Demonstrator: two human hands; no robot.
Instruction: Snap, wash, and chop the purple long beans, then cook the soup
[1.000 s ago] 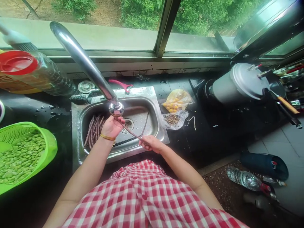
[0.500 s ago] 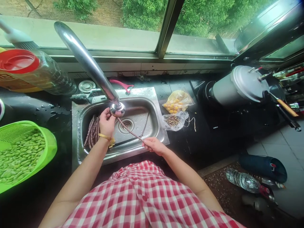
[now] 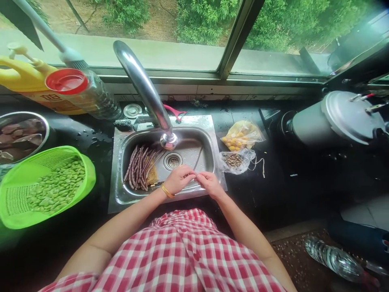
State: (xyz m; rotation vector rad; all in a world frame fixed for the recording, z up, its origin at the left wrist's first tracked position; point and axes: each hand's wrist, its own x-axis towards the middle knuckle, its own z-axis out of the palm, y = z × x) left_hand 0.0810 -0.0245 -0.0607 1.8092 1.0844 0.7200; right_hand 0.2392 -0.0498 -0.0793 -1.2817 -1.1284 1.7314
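My left hand (image 3: 178, 179), with a yellow bracelet at the wrist, and my right hand (image 3: 210, 183) meet over the front of the steel sink (image 3: 209, 140). Both pinch their fingertips together at the end of a purple long bean, mostly hidden by the fingers. A thin dark strand (image 3: 198, 157) lies on the sink floor just beyond them. To the left in the sink is a pile of purple long beans (image 3: 136, 168), beside a yellowish mesh scrubber (image 3: 152, 174). Above the drain (image 3: 173, 161) hangs the curved chrome faucet (image 3: 142, 85).
Left of the sink stand a green basket (image 3: 91, 174) of shelled beans and a metal bowl (image 3: 45, 121). A red-lidded jar (image 3: 103, 97) and pink peeler (image 3: 176, 111) are behind. Right are two plastic bags (image 3: 243, 136) and a pressure cooker (image 3: 316, 121).
My left hand has moved right, from under the faucet to my right hand. The bean stretched between them no longer shows. The view has shifted left, bringing the metal bowl into sight.
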